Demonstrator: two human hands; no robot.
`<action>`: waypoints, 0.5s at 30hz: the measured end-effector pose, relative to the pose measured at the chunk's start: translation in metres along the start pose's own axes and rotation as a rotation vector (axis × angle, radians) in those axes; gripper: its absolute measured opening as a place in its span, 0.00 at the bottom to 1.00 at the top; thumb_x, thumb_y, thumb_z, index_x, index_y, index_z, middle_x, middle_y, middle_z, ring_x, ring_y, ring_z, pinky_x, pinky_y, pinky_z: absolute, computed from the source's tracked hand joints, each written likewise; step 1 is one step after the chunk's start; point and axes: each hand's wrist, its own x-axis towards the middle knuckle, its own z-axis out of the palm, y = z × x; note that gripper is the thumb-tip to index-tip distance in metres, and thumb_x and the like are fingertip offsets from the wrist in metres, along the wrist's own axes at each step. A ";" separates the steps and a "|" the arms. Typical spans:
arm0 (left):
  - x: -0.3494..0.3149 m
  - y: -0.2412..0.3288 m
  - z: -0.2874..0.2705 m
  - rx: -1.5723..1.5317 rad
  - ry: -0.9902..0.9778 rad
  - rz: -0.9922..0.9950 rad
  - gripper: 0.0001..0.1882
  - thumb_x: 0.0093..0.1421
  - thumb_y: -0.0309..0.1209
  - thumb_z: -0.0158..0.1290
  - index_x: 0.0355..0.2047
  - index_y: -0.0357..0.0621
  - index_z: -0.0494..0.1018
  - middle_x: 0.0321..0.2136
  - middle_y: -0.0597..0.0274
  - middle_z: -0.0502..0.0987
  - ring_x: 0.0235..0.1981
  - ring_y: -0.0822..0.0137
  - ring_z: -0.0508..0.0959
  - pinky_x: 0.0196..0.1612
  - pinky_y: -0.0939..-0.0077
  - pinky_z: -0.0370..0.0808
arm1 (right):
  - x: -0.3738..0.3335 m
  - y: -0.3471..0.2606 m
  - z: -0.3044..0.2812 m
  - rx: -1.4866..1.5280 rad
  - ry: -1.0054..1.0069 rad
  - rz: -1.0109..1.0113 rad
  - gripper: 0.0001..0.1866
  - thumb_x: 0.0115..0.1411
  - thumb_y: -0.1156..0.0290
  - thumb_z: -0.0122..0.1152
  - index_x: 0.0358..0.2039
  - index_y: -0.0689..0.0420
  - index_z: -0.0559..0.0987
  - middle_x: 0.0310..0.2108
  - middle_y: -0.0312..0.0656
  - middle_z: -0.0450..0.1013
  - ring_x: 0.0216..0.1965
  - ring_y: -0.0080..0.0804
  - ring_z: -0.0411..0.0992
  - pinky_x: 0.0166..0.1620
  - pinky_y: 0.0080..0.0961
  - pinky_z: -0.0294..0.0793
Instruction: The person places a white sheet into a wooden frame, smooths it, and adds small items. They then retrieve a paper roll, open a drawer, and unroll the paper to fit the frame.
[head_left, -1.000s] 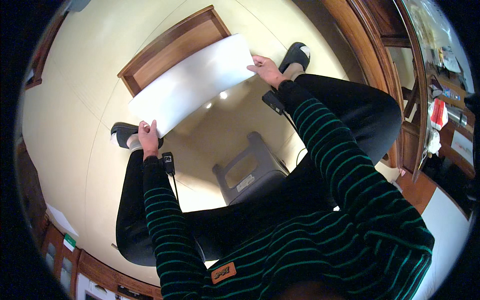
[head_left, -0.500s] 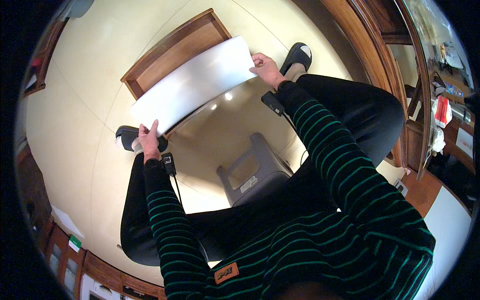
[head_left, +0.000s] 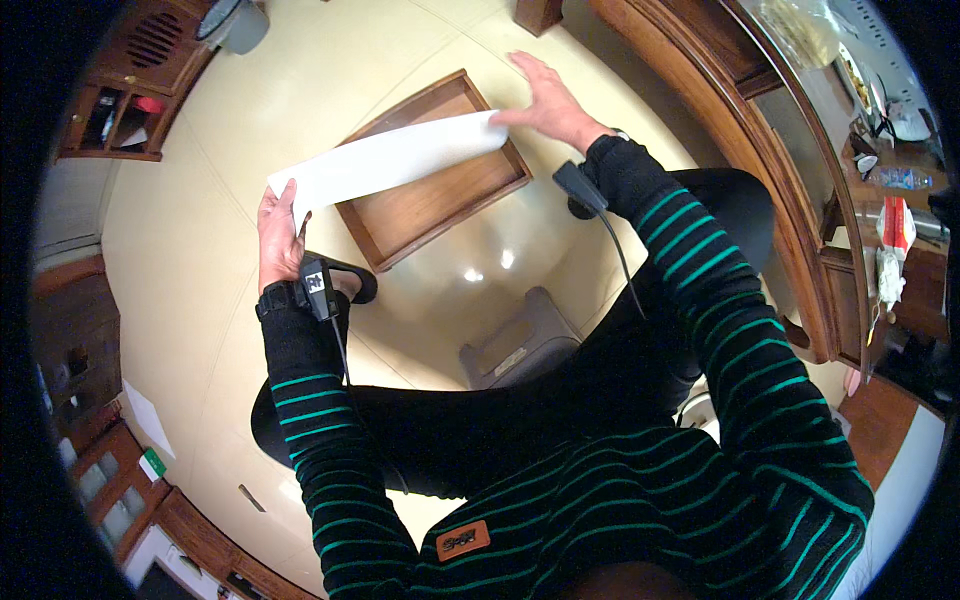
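A white sheet (head_left: pixel 385 165), narrow and slightly bowed, is stretched above a shallow wooden drawer (head_left: pixel 460 228) lying on the floor. My left hand (head_left: pixel 280 235) grips the sheet's left end between thumb and fingers. At the other end my right hand (head_left: pixel 555 105) has its fingers spread, with only the thumb tip at the sheet's corner. The sheet hides a middle strip of the drawer. The drawer's brown bottom shows in front of it.
A grey plastic stool (head_left: pixel 520 345) stands near my legs. To the right is a wooden table (head_left: pixel 700 110) with a glass top and clutter. A grey bucket (head_left: pixel 240 25) and wooden cabinet (head_left: pixel 150 60) are at the far left.
The sheet has turned to show a narrower face, uncovering the drawer's near part. My right hand has gone from pinching its end to spread fingers. My left hand has moved up.
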 end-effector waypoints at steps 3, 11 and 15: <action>-0.033 0.034 0.025 -0.085 0.016 -0.015 0.08 0.66 0.30 0.51 0.44 0.45 0.73 0.35 0.67 0.79 0.33 0.76 0.78 0.33 0.84 0.76 | -0.014 -0.084 -0.018 -0.142 0.002 -0.478 0.62 0.36 0.45 0.77 0.66 0.59 0.55 0.66 0.55 0.53 0.67 0.53 0.51 0.65 0.51 0.53; -0.123 0.069 0.100 -0.243 -0.059 0.002 0.08 0.64 0.26 0.53 0.43 0.44 0.70 0.37 0.66 0.76 0.33 0.77 0.77 0.33 0.90 0.79 | -0.061 -0.137 -0.021 -0.193 -0.005 -0.421 0.42 0.51 0.67 0.64 0.65 0.56 0.57 0.64 0.51 0.56 0.65 0.47 0.56 0.61 0.59 0.56; -0.139 0.091 0.116 -0.287 -0.041 0.063 0.07 0.64 0.24 0.52 0.42 0.40 0.70 0.37 0.63 0.76 0.32 0.75 0.77 0.32 0.90 0.79 | -0.054 -0.131 -0.023 -0.035 0.148 -0.396 0.39 0.53 0.70 0.58 0.65 0.57 0.56 0.64 0.50 0.57 0.64 0.48 0.57 0.62 0.55 0.56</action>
